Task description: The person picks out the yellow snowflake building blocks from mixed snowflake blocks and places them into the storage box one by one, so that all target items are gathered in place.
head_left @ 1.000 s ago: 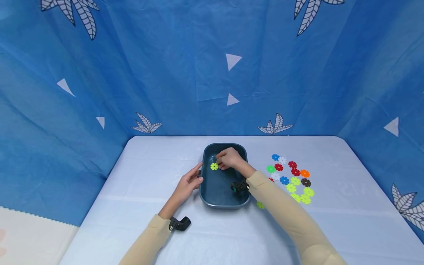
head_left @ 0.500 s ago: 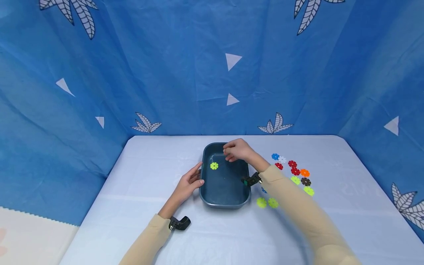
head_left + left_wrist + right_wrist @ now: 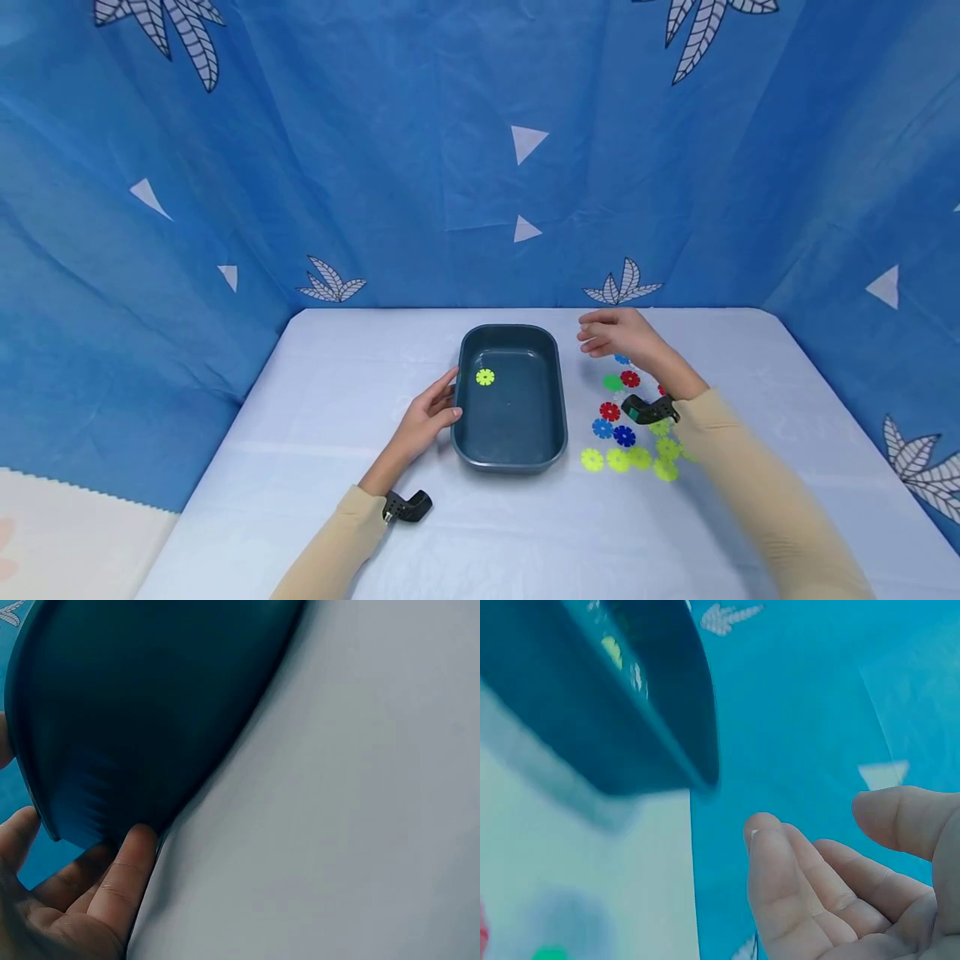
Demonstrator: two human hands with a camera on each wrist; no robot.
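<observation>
A dark blue rectangular plastic box (image 3: 508, 429) stands in the middle of the table with one yellow-green notched disc (image 3: 485, 377) on its floor. My left hand (image 3: 422, 419) rests against the box's left side; its fingertips (image 3: 137, 844) touch the outer wall in the left wrist view. Right of the box, my right hand (image 3: 624, 335) is raised over the table, fingers loosely bent and thumb apart, with nothing between them in the right wrist view. Below it lie loose notched discs: a green disc (image 3: 613, 382), red disc (image 3: 610, 412), dark blue disc (image 3: 624, 436) and several yellow-green ones.
The table (image 3: 337, 375) has a white cover and meets a blue patterned curtain (image 3: 442, 167) at its back and sides. My right sleeve (image 3: 757, 483) and wrist camera (image 3: 649, 409) cover part of the discs.
My right hand has lifted out of the box and moved right, over the loose discs. My left hand and the yellow-green disc in the box have stayed put.
</observation>
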